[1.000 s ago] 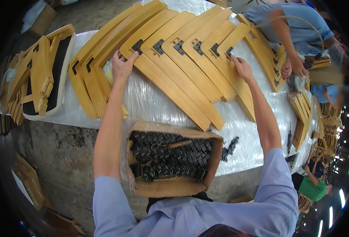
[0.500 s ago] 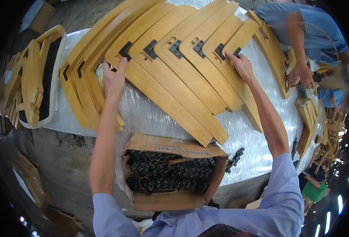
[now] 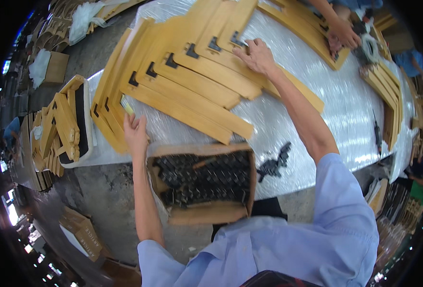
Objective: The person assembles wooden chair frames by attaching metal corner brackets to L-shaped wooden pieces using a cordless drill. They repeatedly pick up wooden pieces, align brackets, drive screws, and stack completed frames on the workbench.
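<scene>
A fanned row of L-shaped wooden frame pieces overlaps across the wrapped table, with a black L-shaped bracket at each visible corner. My right hand is at the far right of the row, fingers apart over the wood beside the end bracket; whether the fingertips touch it I cannot tell. My left hand hovers at the row's near left, fingers loosely apart and nothing visible in them. Just beyond its fingertips lies a small yellow-and-white item. Close in front of me an open cardboard box holds many black brackets.
Loose black brackets lie right of the box. A dark slim tool rests near the table's right edge, by stacked wooden frames. Another person's hands work at far right. Wooden parts on a padded panel are at left.
My view has shifted. My left hand has drawn back off the leftmost bracketed corner toward me. My right hand's fingers have spread, still by the row's right end.
</scene>
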The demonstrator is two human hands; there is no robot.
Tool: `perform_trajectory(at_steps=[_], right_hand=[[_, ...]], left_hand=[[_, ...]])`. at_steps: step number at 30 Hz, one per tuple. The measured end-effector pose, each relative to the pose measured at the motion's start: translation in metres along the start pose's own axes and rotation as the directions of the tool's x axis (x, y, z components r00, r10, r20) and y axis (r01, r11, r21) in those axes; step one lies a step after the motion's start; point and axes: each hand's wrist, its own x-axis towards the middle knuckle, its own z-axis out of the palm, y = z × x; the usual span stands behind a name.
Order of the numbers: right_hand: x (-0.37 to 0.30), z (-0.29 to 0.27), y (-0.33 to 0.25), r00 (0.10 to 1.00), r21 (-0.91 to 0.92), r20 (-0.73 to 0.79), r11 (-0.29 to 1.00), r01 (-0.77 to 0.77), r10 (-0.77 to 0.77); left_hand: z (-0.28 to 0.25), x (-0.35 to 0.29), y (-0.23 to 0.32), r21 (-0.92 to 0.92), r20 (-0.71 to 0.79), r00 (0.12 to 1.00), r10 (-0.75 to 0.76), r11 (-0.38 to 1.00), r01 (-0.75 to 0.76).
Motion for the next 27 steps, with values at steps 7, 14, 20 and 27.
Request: perform_trajectory(at_steps=[7, 14, 20, 27], right_hand=[[-0.214, -0.080, 0.120, 0.980, 0.128, -0.176, 0.985, 0.118, -0.095], [-0.392, -0.111, 0.231, 0.924, 0.177, -0.237, 0.949, -0.261, 0.298], [-0.310, -0.131, 0.207, 0.936, 0.505, -0.156, 0.840, -0.200, 0.316], [-0.189, -0.154, 0.178, 0.989, 0.570, 0.035, 0.810, -0.136, 0.142]], left_hand=[[-0.067, -0.272, -0.007, -0.009, -0.230, 0.933, -0.278, 0.959, 0.283], [-0.027, -0.487, -0.040, -0.061, -0.371, 0.819, -0.439, 0.891, 0.450], [0.018, -0.516, -0.030, 0.214, 0.009, 0.880, -0.475, 0.860, 0.463], [0.042, -0.656, -0.147, 0.224, -0.002, 0.668, -0.744, 0.651, 0.725]])
